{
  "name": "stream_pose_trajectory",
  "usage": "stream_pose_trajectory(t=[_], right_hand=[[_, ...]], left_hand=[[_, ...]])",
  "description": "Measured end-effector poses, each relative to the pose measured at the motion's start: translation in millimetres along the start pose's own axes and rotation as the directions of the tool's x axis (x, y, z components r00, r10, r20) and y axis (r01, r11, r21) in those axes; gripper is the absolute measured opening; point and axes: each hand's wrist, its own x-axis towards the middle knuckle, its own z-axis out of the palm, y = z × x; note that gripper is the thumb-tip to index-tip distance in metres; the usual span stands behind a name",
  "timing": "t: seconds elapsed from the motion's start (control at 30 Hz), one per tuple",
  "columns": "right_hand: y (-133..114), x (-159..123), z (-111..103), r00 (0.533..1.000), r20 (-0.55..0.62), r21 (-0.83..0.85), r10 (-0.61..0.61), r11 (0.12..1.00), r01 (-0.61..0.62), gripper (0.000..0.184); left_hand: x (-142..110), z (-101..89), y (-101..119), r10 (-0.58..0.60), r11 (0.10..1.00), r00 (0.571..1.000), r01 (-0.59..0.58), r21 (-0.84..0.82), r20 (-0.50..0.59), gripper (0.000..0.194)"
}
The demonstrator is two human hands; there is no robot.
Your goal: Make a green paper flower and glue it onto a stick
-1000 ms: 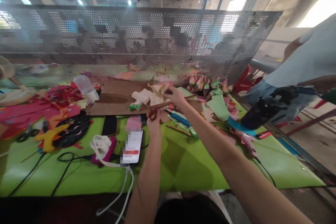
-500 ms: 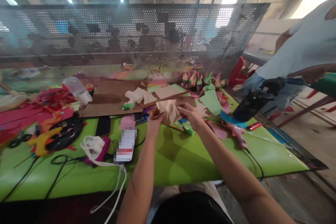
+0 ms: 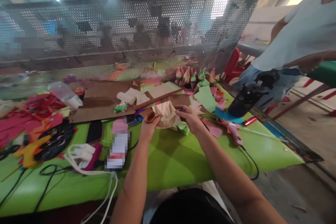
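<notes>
Between my two hands is a crumpled piece of cream paper [image 3: 166,114], held above the green tabletop [image 3: 178,161]. My left hand [image 3: 150,126] grips its left edge, and a rolled brown paper piece [image 3: 149,117] shows at those fingers. The fingers of my right hand [image 3: 187,114] pinch the paper's right edge. Just below the cream paper lies a crumpled light green paper [image 3: 183,128]. Behind it are a rolled white paper [image 3: 131,96] and a small bright green scrap [image 3: 120,107] on a brown paper sheet [image 3: 97,99].
A pink glue gun [image 3: 231,131] lies at right, near a dark bottle [image 3: 244,99]. Paper cones [image 3: 193,77] stand at the back before a perforated metal panel [image 3: 110,42]. At left are a yellow glue gun [image 3: 33,152], a phone [image 3: 117,152] and cables. A person [image 3: 301,38] stands at right.
The cream paper now looks spread wider and flatter between my hands. My view has shifted, so the table items appear further left.
</notes>
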Motion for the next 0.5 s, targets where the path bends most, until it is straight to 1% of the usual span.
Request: stream_pose_trajectory(t=[0.07, 0.13, 0.27, 0.33, 0.4, 0.5], right_hand=[[-1.2, -2.0, 1.6, 0.999, 0.028, -0.019, 0.015, 1.000, -0.014, 0.047], [-2.1, -2.7, 2.2, 0.999, 0.047, -0.033, 0.014, 0.999, -0.012, 0.040], [-2.7, -1.9, -0.4, 1.000, 0.031, -0.027, -0.001, 1.000, 0.002, 0.021], [-3.0, -1.7, -2.2, 1.000, 0.020, -0.037, -0.006, 0.999, 0.006, 0.015], [-4.0, -2.1, -3.8, 1.000, 0.012, -0.047, -0.012, 0.999, 0.012, 0.013], [-6.5, -4.0, -5.6, 0.999, 0.020, -0.074, -0.040, 0.996, 0.041, 0.016]], left_hand=[[-0.7, 0.8, 0.4, -0.023, 1.000, 1.000, 0.023, 0.013, 0.011, 0.043], [-1.5, 1.8, 1.2, -0.037, 0.999, 0.999, 0.037, 0.008, 0.009, 0.043], [-4.4, 3.0, 5.0, -0.076, 0.995, 0.997, 0.076, -0.070, 0.003, 0.046], [-6.3, 2.4, 8.4, -0.109, 0.988, 0.994, 0.109, -0.111, 0.005, 0.045], [-7.2, 1.0, 11.9, -0.116, 0.985, 0.992, 0.121, -0.125, 0.043, 0.040], [-5.2, -1.4, 12.8, -0.094, 0.986, 0.987, 0.110, -0.122, 0.132, 0.033]])
